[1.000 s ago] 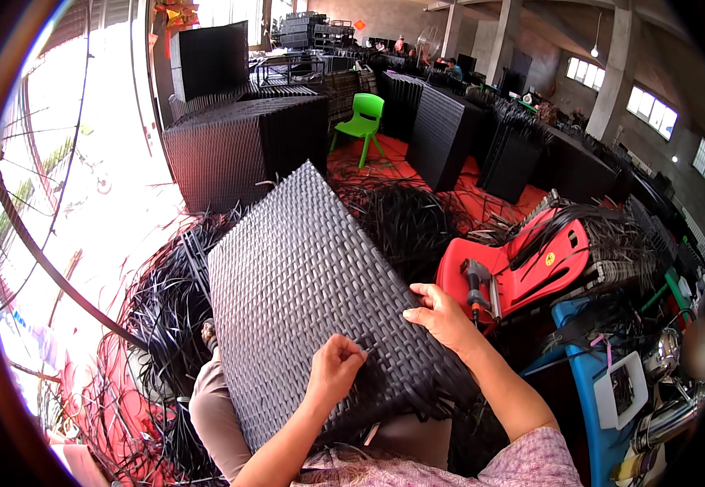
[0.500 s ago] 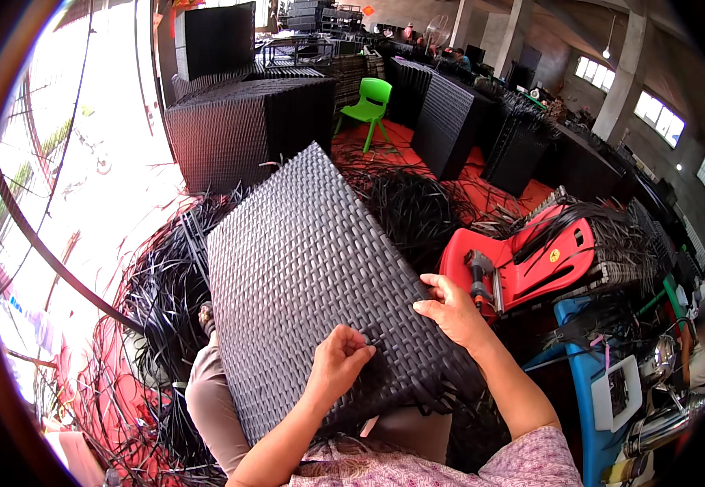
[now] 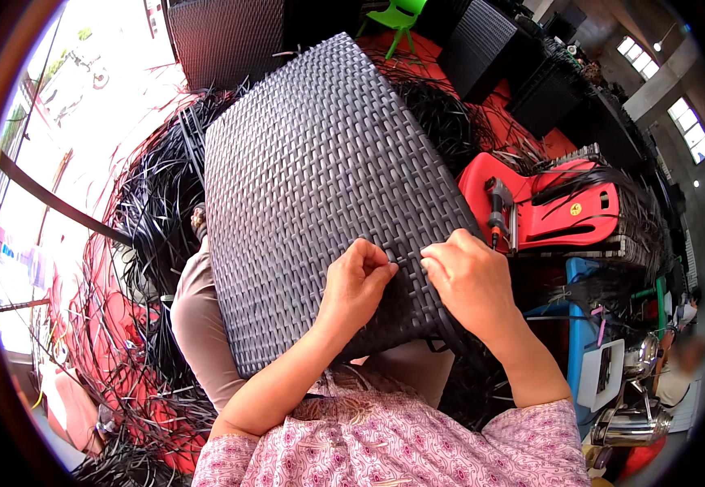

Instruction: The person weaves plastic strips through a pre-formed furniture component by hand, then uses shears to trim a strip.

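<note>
A large woven panel [image 3: 303, 187] of dark grey, glossy plastic strips lies tilted across my lap. Over its lower part, my left hand [image 3: 358, 282] has thumb and index finger pinched together at the weave, by a small dark gap between the strips; what they hold is hidden. My right hand [image 3: 476, 280] is close by at the panel's right edge, fingers curled and thumb pressed against them. Whatever it grips is too dark to make out. Loose black strip ends hang from the panel's lower right edge below that hand.
To the right, a red plastic seat [image 3: 567, 215] carries a power tool [image 3: 498, 207] and black strips. A blue plastic chair [image 3: 584, 357] and metal pots [image 3: 632, 424] stand nearer. Piles of black strips [image 3: 153, 199] cover the red floor on the left. A green chair [image 3: 398, 16] stands beyond, near other woven pieces.
My view has tipped downward. My right hand has gone from spread fingers at the panel's edge to a closed pinch nearer my left hand. The left stays pinched at the weave.
</note>
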Tool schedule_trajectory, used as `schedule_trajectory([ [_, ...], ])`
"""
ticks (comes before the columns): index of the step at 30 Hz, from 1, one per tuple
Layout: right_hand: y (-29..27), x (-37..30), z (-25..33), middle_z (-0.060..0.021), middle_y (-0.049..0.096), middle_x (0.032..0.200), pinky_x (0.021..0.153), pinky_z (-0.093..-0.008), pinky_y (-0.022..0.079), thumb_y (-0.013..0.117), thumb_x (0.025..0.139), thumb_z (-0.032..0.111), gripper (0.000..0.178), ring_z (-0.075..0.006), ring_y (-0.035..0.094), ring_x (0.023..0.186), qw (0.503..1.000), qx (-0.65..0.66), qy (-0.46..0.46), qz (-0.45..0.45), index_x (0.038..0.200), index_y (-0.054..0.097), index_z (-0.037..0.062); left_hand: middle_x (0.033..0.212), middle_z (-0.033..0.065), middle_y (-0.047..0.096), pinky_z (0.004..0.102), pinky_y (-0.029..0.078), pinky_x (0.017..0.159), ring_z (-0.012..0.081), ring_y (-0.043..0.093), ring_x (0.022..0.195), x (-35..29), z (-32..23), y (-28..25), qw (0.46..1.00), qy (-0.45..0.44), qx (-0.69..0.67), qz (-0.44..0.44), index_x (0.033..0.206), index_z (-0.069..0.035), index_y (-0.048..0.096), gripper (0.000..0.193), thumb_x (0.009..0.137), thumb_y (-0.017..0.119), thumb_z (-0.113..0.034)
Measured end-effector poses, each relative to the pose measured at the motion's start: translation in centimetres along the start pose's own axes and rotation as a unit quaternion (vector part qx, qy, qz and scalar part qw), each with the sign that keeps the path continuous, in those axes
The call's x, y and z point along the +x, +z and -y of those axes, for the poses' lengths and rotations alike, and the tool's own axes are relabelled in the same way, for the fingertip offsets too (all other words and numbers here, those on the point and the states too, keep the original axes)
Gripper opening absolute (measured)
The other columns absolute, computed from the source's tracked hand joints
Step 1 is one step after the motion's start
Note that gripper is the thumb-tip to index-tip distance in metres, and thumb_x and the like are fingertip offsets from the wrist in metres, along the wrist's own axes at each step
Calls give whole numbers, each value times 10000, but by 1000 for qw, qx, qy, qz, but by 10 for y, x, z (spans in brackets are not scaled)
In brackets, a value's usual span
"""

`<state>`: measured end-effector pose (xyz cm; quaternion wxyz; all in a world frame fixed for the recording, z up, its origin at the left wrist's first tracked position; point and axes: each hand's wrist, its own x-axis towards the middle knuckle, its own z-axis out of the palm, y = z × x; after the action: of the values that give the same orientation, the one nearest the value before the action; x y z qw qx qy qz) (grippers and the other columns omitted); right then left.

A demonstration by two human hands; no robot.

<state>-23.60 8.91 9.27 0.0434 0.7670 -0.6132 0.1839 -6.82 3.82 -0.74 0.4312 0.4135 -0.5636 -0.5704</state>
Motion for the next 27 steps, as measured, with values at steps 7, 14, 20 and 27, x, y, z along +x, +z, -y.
schedule_trajectory([
  [7,25,3,4,-73,555,852,684,-383,522,738,808,162,175,-257,611,813,984,-156,-75,44,968,701,101,714,4,591,265,465,591,76,546,664,3,9,7,998,52,29,-18,861,-19,587,151,857,737,-29],
  [14,25,8,6,-61,548,835,702,-337,521,645,812,120,73,-217,603,814,969,-196,-135,59,784,583,95,716,28,615,280,488,614,96,570,662,4,-2,7,999,2,23,-27,860,-11,598,146,847,742,-32],
  [20,19,18,4,-81,583,846,688,-352,554,652,819,118,58,-238,650,802,967,-185,-143,105,809,610,79,821,142,712,346,546,711,222,701,750,4,0,9,999,2,36,-5,911,18,587,93,866,662,-16],
  [27,16,44,-4,-169,678,845,700,-451,577,694,783,156,124,-338,716,775,968,-97,-94,213,798,660,37,749,59,644,294,502,642,116,603,689,2,5,13,999,16,7,-29,881,1,594,118,862,709,-21],
])
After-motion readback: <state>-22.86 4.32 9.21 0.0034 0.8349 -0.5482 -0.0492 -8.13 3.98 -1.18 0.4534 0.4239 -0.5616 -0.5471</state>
